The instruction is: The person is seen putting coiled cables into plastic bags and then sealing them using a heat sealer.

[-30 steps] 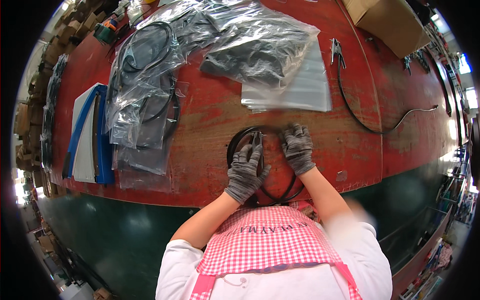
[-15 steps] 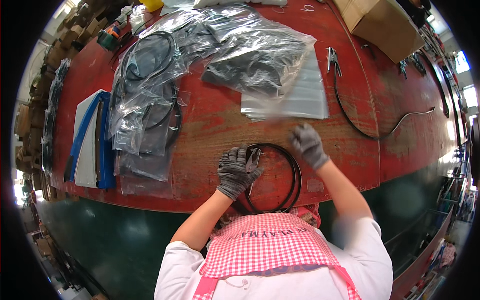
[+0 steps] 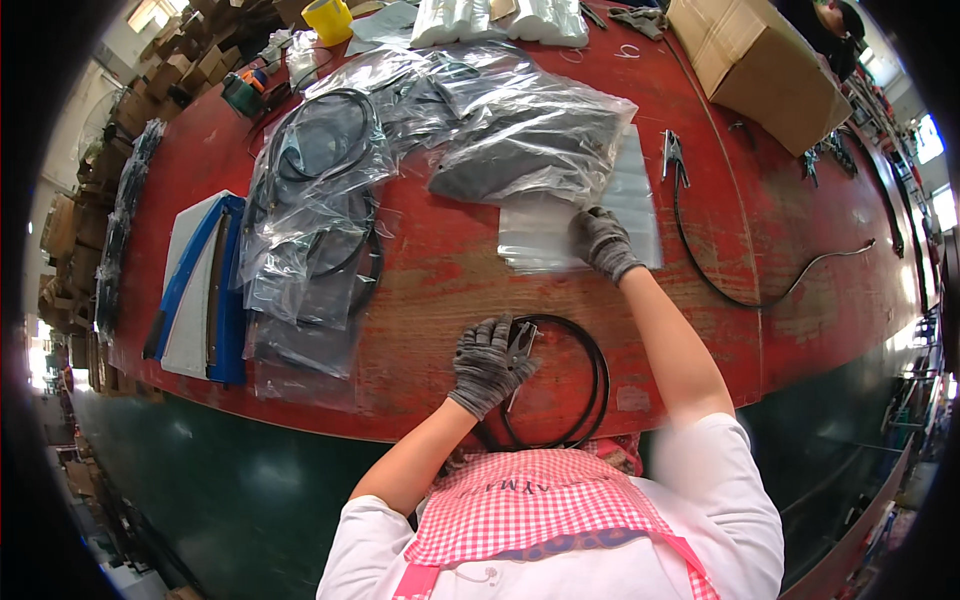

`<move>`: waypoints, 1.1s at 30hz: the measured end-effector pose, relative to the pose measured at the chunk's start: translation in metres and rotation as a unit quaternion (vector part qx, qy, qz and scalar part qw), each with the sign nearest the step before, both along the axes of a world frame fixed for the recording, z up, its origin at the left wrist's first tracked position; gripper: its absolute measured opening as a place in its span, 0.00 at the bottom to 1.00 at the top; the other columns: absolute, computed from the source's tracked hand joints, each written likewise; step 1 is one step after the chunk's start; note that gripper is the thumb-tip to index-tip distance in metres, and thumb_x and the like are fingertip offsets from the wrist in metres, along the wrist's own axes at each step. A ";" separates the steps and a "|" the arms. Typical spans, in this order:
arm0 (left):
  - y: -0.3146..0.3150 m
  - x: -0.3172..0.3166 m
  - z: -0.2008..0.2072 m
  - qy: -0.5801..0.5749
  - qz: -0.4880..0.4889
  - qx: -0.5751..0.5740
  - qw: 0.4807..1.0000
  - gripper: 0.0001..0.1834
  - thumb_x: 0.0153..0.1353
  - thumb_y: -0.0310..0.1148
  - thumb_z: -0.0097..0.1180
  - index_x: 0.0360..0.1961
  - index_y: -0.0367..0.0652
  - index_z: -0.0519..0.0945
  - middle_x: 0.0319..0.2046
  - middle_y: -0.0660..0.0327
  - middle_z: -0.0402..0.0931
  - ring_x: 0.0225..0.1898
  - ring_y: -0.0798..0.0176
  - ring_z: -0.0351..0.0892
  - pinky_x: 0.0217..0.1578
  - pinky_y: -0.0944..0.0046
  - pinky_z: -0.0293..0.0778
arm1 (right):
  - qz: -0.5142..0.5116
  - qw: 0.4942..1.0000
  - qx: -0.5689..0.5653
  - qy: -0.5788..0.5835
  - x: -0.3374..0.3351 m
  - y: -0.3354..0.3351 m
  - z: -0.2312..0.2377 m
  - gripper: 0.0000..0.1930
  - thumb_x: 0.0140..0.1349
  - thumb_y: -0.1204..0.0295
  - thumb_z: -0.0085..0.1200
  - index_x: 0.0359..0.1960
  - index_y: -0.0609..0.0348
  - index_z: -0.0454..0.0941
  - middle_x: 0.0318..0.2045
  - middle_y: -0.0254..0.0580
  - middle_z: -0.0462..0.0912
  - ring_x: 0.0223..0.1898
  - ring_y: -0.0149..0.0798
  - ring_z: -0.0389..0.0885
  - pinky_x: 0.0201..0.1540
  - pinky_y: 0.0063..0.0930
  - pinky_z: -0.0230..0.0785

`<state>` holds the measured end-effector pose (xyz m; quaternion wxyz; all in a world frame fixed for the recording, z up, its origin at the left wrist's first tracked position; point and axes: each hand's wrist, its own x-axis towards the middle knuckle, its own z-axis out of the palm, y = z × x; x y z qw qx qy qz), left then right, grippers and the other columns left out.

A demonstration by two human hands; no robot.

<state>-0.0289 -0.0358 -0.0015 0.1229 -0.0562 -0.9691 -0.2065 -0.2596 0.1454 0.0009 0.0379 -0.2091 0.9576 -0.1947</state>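
Observation:
My left hand [image 3: 487,362], in a grey glove, holds a coiled black cable [image 3: 590,385] with a metal clamp [image 3: 520,345] against the near edge of the red table [image 3: 440,270]. My right hand [image 3: 601,242], also gloved, reaches forward and rests its fingers on a stack of clear plastic bags [image 3: 630,215] at the middle of the table. A filled clear bag of dark cables [image 3: 530,150] lies partly over that stack.
Several bagged black cables [image 3: 315,200] lie at the left, beside a blue and white sealer [image 3: 205,290]. A loose clamp with a long black cable [image 3: 720,250] lies at the right. A cardboard box [image 3: 765,65] and yellow tape roll [image 3: 328,18] stand at the back.
My right hand has left the coiled cable and moved forward to the stack of clear bags. My left hand stays on the coil and clamp.

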 end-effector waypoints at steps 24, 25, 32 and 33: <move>0.020 -0.036 0.003 -0.094 0.108 0.605 0.783 0.19 0.58 0.45 0.53 0.40 0.39 0.75 0.37 0.57 0.73 0.33 0.63 0.75 0.35 0.65 0.72 | 0.229 0.961 -0.143 -0.066 0.044 -0.030 0.083 0.13 0.56 0.62 0.53 0.28 0.60 0.78 0.23 0.49 0.78 0.28 0.51 0.76 0.34 0.37 0.68; 0.024 -0.054 0.009 -0.151 0.110 0.617 0.764 0.17 0.58 0.41 0.53 0.41 0.38 0.74 0.36 0.59 0.72 0.33 0.66 0.73 0.33 0.69 0.71 | 0.233 0.958 -0.142 -0.081 0.047 -0.020 0.068 0.13 0.57 0.62 0.53 0.27 0.61 0.77 0.22 0.49 0.77 0.28 0.51 0.76 0.34 0.36 0.68; -0.003 -0.082 -0.005 -0.073 0.215 0.346 0.910 0.12 0.55 0.33 0.55 0.40 0.41 0.75 0.43 0.56 0.70 0.39 0.64 0.71 0.39 0.66 0.69 | -0.036 0.986 -0.138 0.085 0.064 -0.014 0.043 0.11 0.59 0.64 0.49 0.27 0.58 0.74 0.21 0.51 0.77 0.25 0.52 0.77 0.29 0.39 0.68; -0.004 -0.078 -0.010 0.028 0.235 0.219 0.946 0.12 0.54 0.33 0.56 0.39 0.42 0.75 0.45 0.54 0.69 0.41 0.62 0.71 0.42 0.63 0.68 | -0.040 0.985 -0.112 0.123 0.066 -0.015 0.049 0.10 0.59 0.64 0.49 0.27 0.57 0.73 0.21 0.50 0.77 0.25 0.52 0.77 0.28 0.40 0.68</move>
